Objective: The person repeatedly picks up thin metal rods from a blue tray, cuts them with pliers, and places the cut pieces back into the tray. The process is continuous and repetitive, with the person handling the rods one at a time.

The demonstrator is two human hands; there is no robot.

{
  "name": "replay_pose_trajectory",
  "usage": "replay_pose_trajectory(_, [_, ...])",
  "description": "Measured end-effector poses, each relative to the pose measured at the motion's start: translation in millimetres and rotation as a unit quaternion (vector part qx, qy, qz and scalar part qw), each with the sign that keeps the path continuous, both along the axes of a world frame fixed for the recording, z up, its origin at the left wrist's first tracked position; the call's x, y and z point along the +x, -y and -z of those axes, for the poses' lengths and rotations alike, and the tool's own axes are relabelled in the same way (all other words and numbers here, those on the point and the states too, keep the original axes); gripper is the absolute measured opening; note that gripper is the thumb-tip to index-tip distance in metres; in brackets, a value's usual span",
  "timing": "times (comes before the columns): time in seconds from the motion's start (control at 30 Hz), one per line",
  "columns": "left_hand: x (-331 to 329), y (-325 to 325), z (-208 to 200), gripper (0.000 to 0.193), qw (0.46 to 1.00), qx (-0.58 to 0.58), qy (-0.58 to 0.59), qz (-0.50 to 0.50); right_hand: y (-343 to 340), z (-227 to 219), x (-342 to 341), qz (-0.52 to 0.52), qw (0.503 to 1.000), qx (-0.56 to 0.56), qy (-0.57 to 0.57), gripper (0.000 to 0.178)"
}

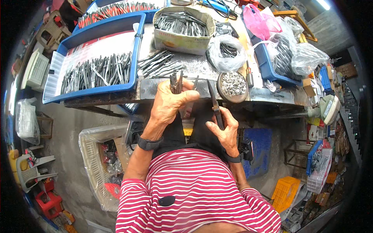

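My left hand [166, 104], raised over the table's near edge, is closed round a bunch of slender dark metal pieces [176, 84]. Their tips stick up past the fingers, and the kind of piece is unclear. To its right, my right hand [226, 131] grips a long dark pointed tool [213, 99] with a brownish band partway along it. The tool stands nearly upright, its tip close to the left thumb but apart from it. Just beyond the left hand lies a loose heap of similar dark pieces [161, 64] on the table.
A blue tray [91, 90] of slender pieces stands left, a carton [182, 46] of more behind. Rightward are a round dish [232, 88] of small metal bits, a screwdriver [249, 79], a plastic bag [226, 52] and a blue crate [268, 66]. A pale basket [90, 171] sits on the floor.
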State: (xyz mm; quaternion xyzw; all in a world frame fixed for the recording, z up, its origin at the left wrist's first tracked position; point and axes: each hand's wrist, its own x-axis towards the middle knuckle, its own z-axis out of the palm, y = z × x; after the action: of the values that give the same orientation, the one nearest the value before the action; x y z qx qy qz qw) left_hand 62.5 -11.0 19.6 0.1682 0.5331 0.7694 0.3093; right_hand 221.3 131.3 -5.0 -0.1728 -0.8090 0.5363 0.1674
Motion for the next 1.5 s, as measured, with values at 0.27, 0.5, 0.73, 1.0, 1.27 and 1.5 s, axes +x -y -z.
replay_pose_trajectory(0.27, [6,2,10,0.018,0.987,0.085,0.135,0.018,4,0,-3,-0.01,0.986,0.158,-0.052,0.047])
replay_pose_trajectory(0.5, [11,6,10,0.014,0.977,0.119,0.174,0.043,9,1,-4,-0.024,0.986,0.155,-0.058,0.047])
replay_pose_trajectory(0.73, [9,7,14,0.007,0.953,0.182,0.237,0.039,8,3,-5,-0.015,0.976,0.195,-0.09,0.05])
replay_pose_trajectory(1.0, [10,7,21,0.008,0.936,0.199,0.288,0.029,5,10,-10,0.001,0.935,0.322,-0.146,0.055])
replay_pose_trajectory(1.27, [12,7,24,0.007,0.922,0.222,0.315,0.034,3,15,-12,0.008,0.921,0.36,-0.152,0.054])
replay_pose_trajectory(1.5, [24,3,20,0.006,0.948,0.189,0.252,-0.042,6,15,-7,-0.021,0.954,0.28,-0.102,0.051])
